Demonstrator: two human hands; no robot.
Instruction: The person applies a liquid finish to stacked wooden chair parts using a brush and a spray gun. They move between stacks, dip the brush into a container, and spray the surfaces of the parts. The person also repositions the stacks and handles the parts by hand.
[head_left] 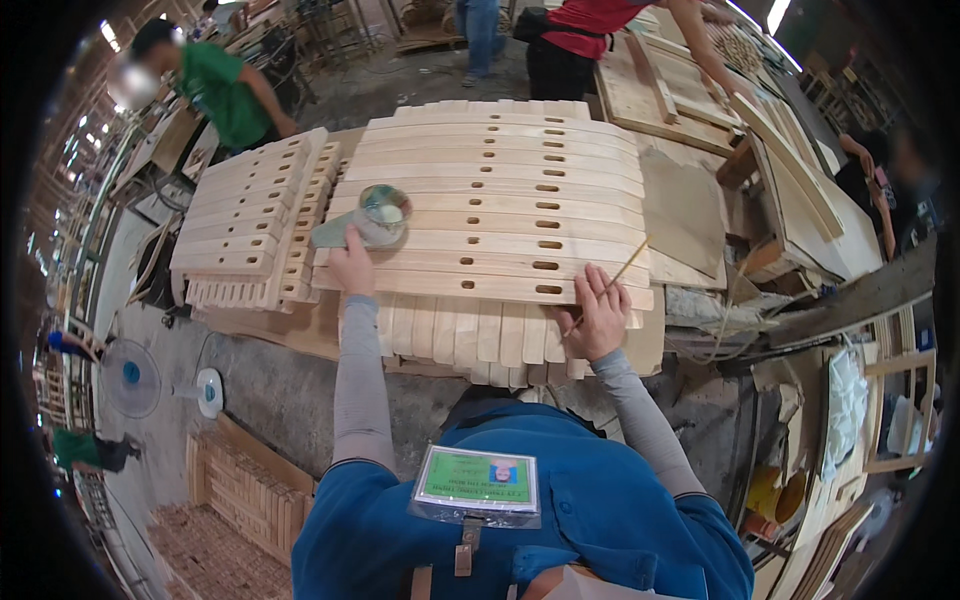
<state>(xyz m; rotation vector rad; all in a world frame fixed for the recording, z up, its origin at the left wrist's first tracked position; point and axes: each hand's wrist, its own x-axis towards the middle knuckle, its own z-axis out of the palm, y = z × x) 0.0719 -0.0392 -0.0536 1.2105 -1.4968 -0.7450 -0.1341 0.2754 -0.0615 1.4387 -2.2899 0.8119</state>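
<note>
My left hand [352, 264] is closed at the tapered greenish end of a scoop-shaped container [383, 232]. Its round, see-through mouth shows something whitish inside, and it rests on or just above the boards. In my right hand [598, 318] is a thin wooden stick [633, 258], slanting up and to the right from between the fingers; whether it has a brush tip is too small to tell. Under both hands lies a row of pale wooden slats [430, 205], side by side, each with a long slot and a smaller hole. The right hand is at the nearest slat's right end.
To the left stands another stack of slotted slats [235, 205]. More slats [450, 330] lie crosswise beneath the top row. A brown sheet [682, 205] and wooden frame parts [770, 190] are on the right. Co-workers stand beyond the stack, and a fan [131, 378] is at left.
</note>
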